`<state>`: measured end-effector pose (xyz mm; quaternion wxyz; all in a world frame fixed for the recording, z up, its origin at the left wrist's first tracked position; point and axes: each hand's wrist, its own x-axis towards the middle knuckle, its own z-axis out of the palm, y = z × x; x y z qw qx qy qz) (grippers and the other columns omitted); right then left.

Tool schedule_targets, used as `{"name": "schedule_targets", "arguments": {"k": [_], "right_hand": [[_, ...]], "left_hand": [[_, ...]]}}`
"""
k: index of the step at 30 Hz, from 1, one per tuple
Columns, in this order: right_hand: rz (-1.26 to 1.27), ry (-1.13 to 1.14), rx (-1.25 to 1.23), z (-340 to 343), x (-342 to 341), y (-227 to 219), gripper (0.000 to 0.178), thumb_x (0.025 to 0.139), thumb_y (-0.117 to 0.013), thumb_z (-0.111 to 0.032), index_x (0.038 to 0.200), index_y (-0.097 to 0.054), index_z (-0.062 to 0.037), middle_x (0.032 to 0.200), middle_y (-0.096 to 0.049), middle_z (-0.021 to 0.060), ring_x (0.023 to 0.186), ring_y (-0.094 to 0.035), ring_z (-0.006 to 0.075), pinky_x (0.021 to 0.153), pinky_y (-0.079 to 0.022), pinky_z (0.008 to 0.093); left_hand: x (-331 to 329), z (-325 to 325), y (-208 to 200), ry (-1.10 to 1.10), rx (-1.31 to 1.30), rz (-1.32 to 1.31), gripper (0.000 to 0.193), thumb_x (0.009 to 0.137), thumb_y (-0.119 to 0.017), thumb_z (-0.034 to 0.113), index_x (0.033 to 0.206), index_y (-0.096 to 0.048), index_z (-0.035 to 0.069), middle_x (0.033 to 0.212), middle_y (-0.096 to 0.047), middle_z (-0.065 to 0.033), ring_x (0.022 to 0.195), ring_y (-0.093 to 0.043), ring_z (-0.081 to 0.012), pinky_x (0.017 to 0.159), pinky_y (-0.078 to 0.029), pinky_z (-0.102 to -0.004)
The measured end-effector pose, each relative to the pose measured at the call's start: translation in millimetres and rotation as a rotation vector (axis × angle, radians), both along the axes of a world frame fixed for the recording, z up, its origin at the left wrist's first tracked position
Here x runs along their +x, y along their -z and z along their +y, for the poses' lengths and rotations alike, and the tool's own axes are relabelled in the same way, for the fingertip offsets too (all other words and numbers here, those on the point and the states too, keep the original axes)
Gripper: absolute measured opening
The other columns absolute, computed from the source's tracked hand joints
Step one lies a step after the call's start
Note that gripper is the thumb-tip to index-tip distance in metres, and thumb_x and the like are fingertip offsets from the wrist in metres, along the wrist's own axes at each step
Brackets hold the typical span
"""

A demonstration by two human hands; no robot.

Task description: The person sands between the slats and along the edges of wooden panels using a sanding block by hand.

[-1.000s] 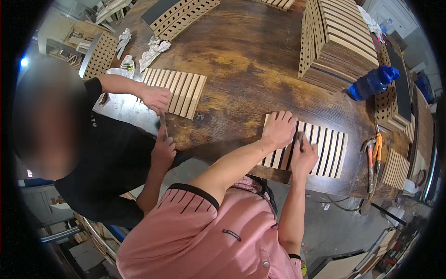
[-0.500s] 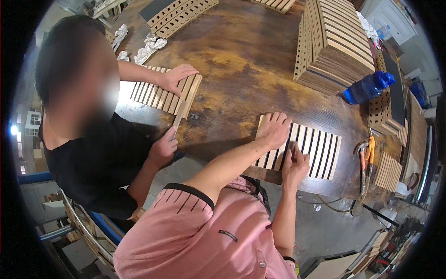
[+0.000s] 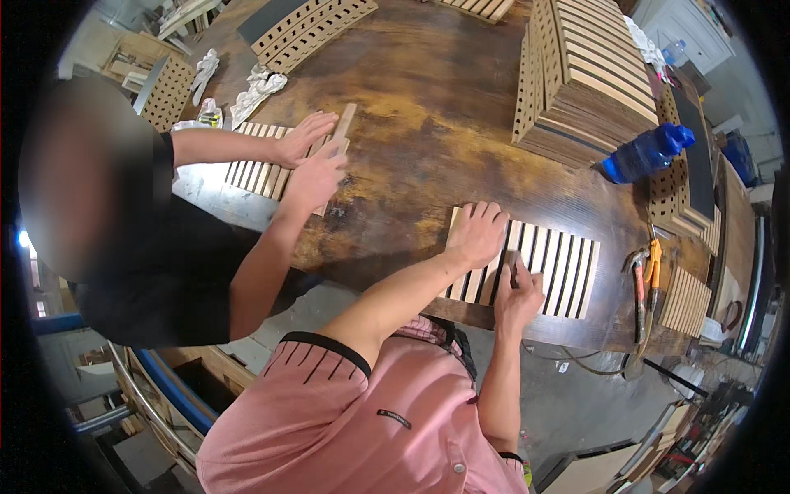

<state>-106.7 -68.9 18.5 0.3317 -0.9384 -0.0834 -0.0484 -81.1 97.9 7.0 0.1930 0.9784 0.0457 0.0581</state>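
A slatted wood panel (image 3: pixel 568 272) of pale strips with dark gaps lies flat at the table's near edge. Across its left part rests my left hand (image 3: pixel 480 236), fingers stretched toward the far edge and holding nothing. Beside it, my right hand (image 3: pixel 518 302) pinches a small dark brown block (image 3: pixel 511 263) against the slats. The block's underside is hidden.
A co-worker at the left has both hands on another slatted panel (image 3: pixel 257 177), one holding a flat strip (image 3: pixel 343 122). Stacked panels (image 3: pixel 597 90), a blue bottle (image 3: pixel 646 155), a hammer (image 3: pixel 638 288) and orange-handled pliers (image 3: pixel 653 267) are to the right.
The co-worker's hand with the strip has moved up and away onto their panel, and that person leans farther left. My hands stay almost in place on my panel.
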Motion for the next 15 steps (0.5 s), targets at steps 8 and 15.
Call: {"name": "schedule_targets", "arguments": {"k": [8,15], "right_hand": [[0.041,0.044,-0.008,27,54,-8,0.031,0.094,-0.075,-0.028,0.12,-0.08,-0.0117,0.084,-0.065,0.0116,0.082,-0.065,0.0323,0.08,-0.048,0.0456],[-0.053,-0.011,-0.008,-24,-45,-1,0.033,0.082,-0.086,-0.018,0.115,-0.083,-0.0159,0.073,-0.057,0.0082,0.071,-0.061,0.0287,0.067,-0.046,0.0453]], "left_hand": [[5,-7,8,0.028,-0.044,-0.046,0.037,0.096,-0.061,0.018,0.13,-0.065,0.005,0.122,-0.06,-0.012,0.119,-0.054,-0.0312,0.102,-0.04,-0.0463],[3,3,7,0.0,0.05,0.122,0.04,0.1,-0.056,0.017,0.138,-0.06,0.006,0.127,-0.058,-0.0134,0.123,-0.052,-0.0327,0.108,-0.039,-0.048]]}}
